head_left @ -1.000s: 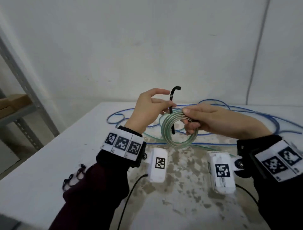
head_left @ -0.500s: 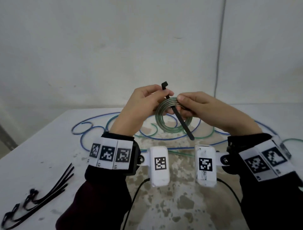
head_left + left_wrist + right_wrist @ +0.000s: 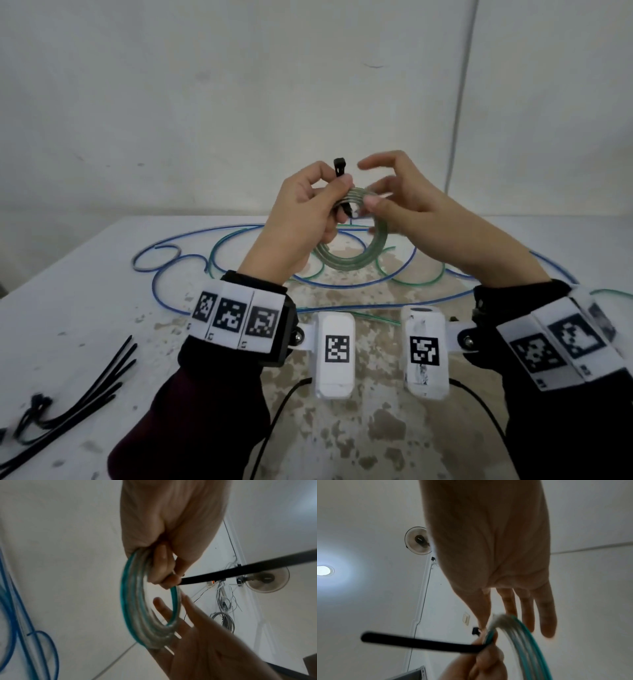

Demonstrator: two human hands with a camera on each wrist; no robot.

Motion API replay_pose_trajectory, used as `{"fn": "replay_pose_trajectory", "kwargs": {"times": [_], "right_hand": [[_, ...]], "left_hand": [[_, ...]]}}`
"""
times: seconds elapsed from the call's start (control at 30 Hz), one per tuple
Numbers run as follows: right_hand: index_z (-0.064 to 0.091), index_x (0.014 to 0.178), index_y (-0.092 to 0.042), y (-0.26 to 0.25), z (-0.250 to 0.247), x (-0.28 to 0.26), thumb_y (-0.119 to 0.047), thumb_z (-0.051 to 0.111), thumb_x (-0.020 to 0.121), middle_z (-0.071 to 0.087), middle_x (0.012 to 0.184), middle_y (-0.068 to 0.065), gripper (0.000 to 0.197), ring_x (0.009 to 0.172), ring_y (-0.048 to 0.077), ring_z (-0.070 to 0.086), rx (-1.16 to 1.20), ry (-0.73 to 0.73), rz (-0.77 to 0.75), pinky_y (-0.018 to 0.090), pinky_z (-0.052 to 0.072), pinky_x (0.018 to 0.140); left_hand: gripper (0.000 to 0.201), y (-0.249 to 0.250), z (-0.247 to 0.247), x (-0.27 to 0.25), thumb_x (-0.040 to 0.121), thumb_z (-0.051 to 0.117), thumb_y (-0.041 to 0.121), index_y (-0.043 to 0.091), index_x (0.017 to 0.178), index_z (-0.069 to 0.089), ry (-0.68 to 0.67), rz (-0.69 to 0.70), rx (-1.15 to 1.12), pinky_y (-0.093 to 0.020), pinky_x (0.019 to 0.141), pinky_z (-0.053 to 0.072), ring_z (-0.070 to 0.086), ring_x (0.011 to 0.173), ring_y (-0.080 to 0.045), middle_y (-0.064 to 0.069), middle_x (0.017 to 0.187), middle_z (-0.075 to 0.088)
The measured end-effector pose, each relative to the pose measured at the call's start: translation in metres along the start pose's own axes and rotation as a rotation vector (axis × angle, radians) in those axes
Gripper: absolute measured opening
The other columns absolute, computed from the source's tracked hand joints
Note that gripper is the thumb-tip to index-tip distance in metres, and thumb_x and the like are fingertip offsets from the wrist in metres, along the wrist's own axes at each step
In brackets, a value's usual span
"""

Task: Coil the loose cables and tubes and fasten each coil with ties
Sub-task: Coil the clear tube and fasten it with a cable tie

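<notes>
A small coil of clear greenish tube [image 3: 349, 262] is held up above the table. My left hand [image 3: 337, 200] grips the coil's top left together with a black zip tie [image 3: 340, 168], whose head sticks up above the thumb. In the left wrist view the tie's tail [image 3: 240, 570] runs out to the right from the fingers [image 3: 161, 566] that pinch the coil [image 3: 132, 608]. My right hand [image 3: 368, 185] is open just right of the coil, fingers spread. The right wrist view shows its straight fingers [image 3: 544, 609] behind the coil [image 3: 523, 635] and the tie [image 3: 419, 643].
A loose blue cable [image 3: 164, 284] and a loose green tube [image 3: 219, 253] sprawl over the white table [image 3: 85, 308] under the hands. Several spare black zip ties [image 3: 102, 383] lie at the front left. A plain wall stands behind the table.
My right hand has let go of the coil and opened its fingers. The left hand now holds coil and tie together, and the tie's tail no longer hangs across the coil.
</notes>
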State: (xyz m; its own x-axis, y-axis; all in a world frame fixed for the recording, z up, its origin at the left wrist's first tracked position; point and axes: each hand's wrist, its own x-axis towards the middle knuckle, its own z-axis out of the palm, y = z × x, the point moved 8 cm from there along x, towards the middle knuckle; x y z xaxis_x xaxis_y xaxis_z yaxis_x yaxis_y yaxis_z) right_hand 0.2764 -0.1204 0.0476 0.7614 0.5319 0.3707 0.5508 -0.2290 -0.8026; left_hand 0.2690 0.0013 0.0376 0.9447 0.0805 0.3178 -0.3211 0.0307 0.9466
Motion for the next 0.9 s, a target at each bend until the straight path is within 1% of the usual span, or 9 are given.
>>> {"fn": "replay_pose_trajectory", "kwargs": {"times": [0.1,0.2,0.27,0.33,0.47,0.53,0.63,0.73,0.9], "right_hand": [[0.057,0.118,-0.040,-0.019,-0.007,-0.005,-0.036,0.070,0.080,0.050,0.120,-0.005,0.041,0.118,0.004,0.048,-0.154,-0.014,-0.143,0.034,0.046,0.098],[0.066,0.093,-0.050,-0.033,0.004,-0.004,-0.040,0.068,0.078,0.052,0.113,-0.011,0.018,0.114,0.005,0.050,-0.183,-0.001,-0.215,0.021,0.039,0.095],[0.071,0.085,-0.040,-0.037,0.006,-0.001,-0.036,0.062,0.085,0.058,0.106,-0.007,0.010,0.103,0.006,0.057,-0.165,0.088,-0.252,0.021,0.041,0.090],[0.073,0.087,-0.023,-0.036,0.003,0.001,-0.027,0.055,0.095,0.062,0.096,-0.001,0.021,0.089,0.002,0.059,-0.123,0.151,-0.251,0.017,0.043,0.081],[0.065,0.070,-0.013,-0.018,0.000,0.004,-0.026,0.043,0.101,0.057,0.071,0.001,0.040,0.068,0.005,0.050,-0.017,0.206,-0.067,0.020,0.041,0.072],[0.057,0.062,-0.013,-0.013,0.006,0.005,-0.026,0.042,0.101,0.052,0.065,0.001,0.044,0.066,0.013,0.044,0.000,0.178,-0.008,0.027,0.038,0.070],[0.048,0.057,-0.013,-0.015,0.015,0.005,-0.021,0.041,0.101,0.050,0.055,-0.011,0.045,0.064,0.015,0.037,0.035,0.105,0.011,0.025,0.033,0.064],[0.045,0.056,-0.013,-0.015,0.016,0.005,-0.019,0.041,0.101,0.051,0.051,-0.014,0.045,0.063,0.012,0.038,0.070,0.100,0.023,0.023,0.034,0.061],[0.045,0.056,-0.014,-0.012,0.010,0.005,-0.020,0.042,0.100,0.051,0.057,-0.007,0.044,0.067,0.016,0.040,0.126,0.157,0.044,0.028,0.038,0.070]], "left_hand": [[0.027,0.002,-0.011,0.001,0.096,0.055,0.012,0.015,0.071,0.044,0.059,0.005,-0.008,-0.015,0.036,0.021,0.029,0.048,-0.016,-0.003,0.053,0.046],[0.022,0.003,-0.009,0.001,0.096,0.053,0.010,0.013,0.076,0.046,0.039,0.037,0.001,-0.016,0.037,0.020,0.028,0.036,-0.007,0.007,0.041,0.044],[0.016,0.004,-0.007,0.000,0.096,0.051,0.008,0.009,0.080,0.051,0.034,0.053,0.008,-0.016,0.036,0.020,0.027,0.033,-0.005,0.006,0.042,0.048],[0.017,0.007,-0.010,-0.001,0.097,0.051,0.010,0.007,0.081,0.056,0.046,0.071,0.020,-0.015,0.035,0.021,0.032,0.031,-0.003,0.002,0.046,0.055],[0.020,0.012,-0.015,-0.001,0.099,0.047,0.014,0.003,0.102,0.064,0.067,0.108,0.083,-0.015,0.035,0.024,0.035,0.030,-0.003,-0.007,0.056,0.060],[0.022,0.012,-0.013,-0.001,0.100,0.045,0.014,0.007,0.106,0.065,0.064,0.124,0.135,-0.016,0.036,0.024,0.033,0.030,-0.003,-0.007,0.056,0.059],[0.025,0.012,-0.011,-0.001,0.101,0.040,0.009,0.009,0.111,0.064,0.052,0.129,0.169,-0.015,0.036,0.027,0.040,0.031,-0.001,0.004,0.050,0.057],[0.029,0.015,-0.009,-0.003,0.102,0.036,0.006,0.007,0.117,0.061,0.031,0.149,0.209,-0.009,0.039,0.031,0.043,0.033,0.000,0.009,0.046,0.056],[0.029,0.019,-0.008,-0.003,0.102,0.036,0.009,0.012,0.111,0.064,0.044,0.226,0.286,-0.017,0.044,0.031,0.044,0.034,-0.002,-0.003,0.058,0.060]]}}
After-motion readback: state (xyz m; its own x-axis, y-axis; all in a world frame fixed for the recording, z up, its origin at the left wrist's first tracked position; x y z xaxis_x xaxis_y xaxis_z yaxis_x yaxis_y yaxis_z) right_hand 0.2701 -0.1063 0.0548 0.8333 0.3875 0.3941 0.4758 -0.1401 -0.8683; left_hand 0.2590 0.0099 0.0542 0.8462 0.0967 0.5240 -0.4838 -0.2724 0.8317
